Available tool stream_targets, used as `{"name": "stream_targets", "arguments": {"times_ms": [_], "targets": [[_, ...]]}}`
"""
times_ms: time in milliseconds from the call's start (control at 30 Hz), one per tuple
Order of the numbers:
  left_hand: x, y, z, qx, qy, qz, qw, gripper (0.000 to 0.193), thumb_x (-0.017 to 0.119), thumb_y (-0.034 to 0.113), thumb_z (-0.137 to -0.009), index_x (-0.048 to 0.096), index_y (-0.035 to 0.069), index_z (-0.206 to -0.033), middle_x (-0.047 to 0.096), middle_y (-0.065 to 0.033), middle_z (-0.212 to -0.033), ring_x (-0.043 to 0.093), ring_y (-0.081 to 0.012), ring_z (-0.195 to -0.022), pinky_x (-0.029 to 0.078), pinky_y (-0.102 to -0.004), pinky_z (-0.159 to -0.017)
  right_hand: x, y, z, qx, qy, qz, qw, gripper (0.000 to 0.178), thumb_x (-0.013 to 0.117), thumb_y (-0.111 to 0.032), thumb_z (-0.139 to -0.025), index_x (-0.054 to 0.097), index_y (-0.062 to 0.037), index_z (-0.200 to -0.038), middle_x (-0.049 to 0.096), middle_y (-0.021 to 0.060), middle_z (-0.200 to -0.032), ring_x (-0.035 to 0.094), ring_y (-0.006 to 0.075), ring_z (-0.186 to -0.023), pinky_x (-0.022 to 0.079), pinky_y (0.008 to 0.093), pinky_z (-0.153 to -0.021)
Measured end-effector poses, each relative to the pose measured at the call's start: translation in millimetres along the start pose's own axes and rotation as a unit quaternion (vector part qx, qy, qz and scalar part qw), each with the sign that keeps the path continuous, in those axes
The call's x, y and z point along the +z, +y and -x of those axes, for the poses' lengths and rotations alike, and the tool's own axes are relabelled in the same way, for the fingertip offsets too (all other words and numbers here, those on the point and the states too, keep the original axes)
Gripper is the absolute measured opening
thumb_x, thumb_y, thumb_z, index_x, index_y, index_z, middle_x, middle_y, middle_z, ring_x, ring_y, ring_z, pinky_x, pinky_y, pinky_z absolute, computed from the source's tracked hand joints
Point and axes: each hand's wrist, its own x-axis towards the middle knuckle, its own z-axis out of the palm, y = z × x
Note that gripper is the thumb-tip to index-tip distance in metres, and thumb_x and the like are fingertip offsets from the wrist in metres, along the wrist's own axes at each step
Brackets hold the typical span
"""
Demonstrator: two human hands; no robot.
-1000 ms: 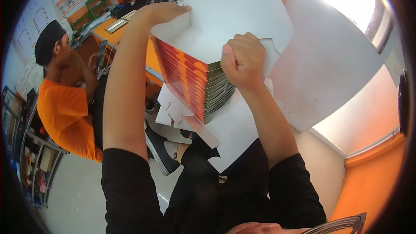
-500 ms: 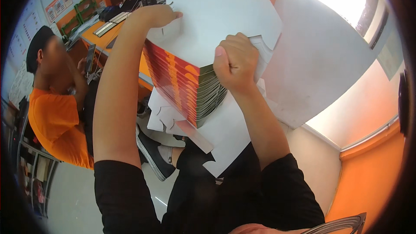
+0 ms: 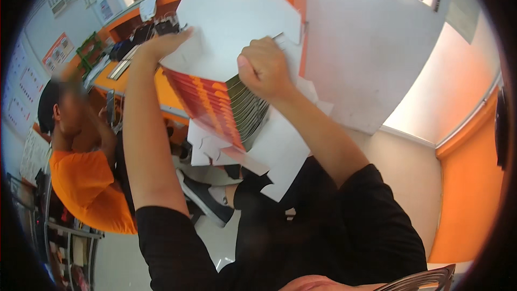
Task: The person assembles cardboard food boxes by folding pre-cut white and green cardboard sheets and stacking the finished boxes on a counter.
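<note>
A thick stack of die-cut cardboard box blanks [image 3: 242, 27] is tilted up in front of me, white on top. Its layered near edges show red, orange and dark green print. My left hand [image 3: 169, 44] is against the stack's left edge, its fingers partly hidden and blurred. My right hand [image 3: 267, 70] grips the near right edge in a fist, thumb on top. Below the stack, more white cut cardboard pieces [image 3: 288, 151] lie over my lap, with notched flaps [image 3: 207, 148] sticking out to the left.
On the left sits a person in an orange shirt [image 3: 89, 188], holding a phone [image 3: 111, 105]. Behind is an orange desk [image 3: 172, 94] with cables and papers. A metal shelf [image 3: 70, 231] stands lower left; a grey-white panel [image 3: 350, 48] and an orange wall [image 3: 468, 183] are at right.
The stack and both hands have shifted left in the picture as the view turned. My left hand has straightened along the stack's edge. The right hand keeps its grip.
</note>
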Motion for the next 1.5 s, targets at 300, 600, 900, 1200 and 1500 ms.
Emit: {"name": "stream_targets", "arguments": {"times_ms": [300,600,900,1200,1500], "targets": [[156.2,-78.4,130.4,0.244,0.447,0.372,0.776,0.046,0.044,0.034,-0.091,0.037,0.002,-0.124,0.039,-0.0136,-0.128,0.036,-0.0264,-0.124,0.03,-0.0423,-0.101,-10.0,18.6,-9.5,0.111,0.068,-0.03,0.991,0.024,0.052,-0.003,-0.078,0.042,-0.0013,-0.056,0.039,0.0107,-0.057,0.041,0.0255,-0.056,0.034,0.0356,-0.056],[216.2,-195.2,252.7,0.016,0.577,0.259,0.775,0.022,0.046,0.005,-0.086,0.047,0.003,-0.108,0.048,-0.0054,-0.1,0.048,-0.0141,-0.093,0.039,-0.0276,-0.083,-42.7,114.6,-68.1,0.142,0.172,-0.171,0.96,0.036,0.044,-0.013,-0.089,0.027,-0.0078,-0.059,0.028,-0.0039,-0.059,0.024,0.0078,-0.056,0.021,0.0263,-0.051],[214.9,-179.6,227.5,0.033,0.502,0.221,0.835,0.015,0.045,-0.008,-0.079,0.051,0.001,-0.09,0.05,-0.0071,-0.084,0.048,-0.014,-0.072,0.039,-0.0242,-0.064,-12.5,204.0,-46.4,0.035,0.051,0.048,0.997,0.03,0.048,-0.016,-0.086,0.034,0.0025,-0.067,0.03,0.0053,-0.058,0.03,0.0124,-0.055,0.028,0.0286,-0.051],[216.4,-151.3,213.9,0.058,0.444,0.119,0.886,0.019,0.048,-0.01,-0.075,0.054,0.001,-0.089,0.052,-0.0097,-0.08,0.05,-0.0167,-0.066,0.04,-0.0261,-0.061,-41.9,263.3,7.0,0.133,0.075,-0.063,0.986,0.033,0.04,-0.02,-0.09,0.042,-0.0005,-0.064,0.042,0.003,-0.064,0.038,0.0139,-0.062,0.033,0.0279,-0.057],[232.0,-126.3,208.5,0.099,0.403,0.131,0.901,0.02,0.048,-0.01,-0.075,0.055,0.001,-0.091,0.053,-0.0099,-0.083,0.051,-0.0166,-0.067,0.042,-0.0265,-0.063,-56.6,251.0,31.1,0.064,-0.046,0.164,0.983,0.044,0.031,-0.036,-0.094,0.05,0.0012,-0.11,0.05,0.0165,-0.111,0.047,0.0301,-0.103,0.031,0.0366,-0.098]]}}
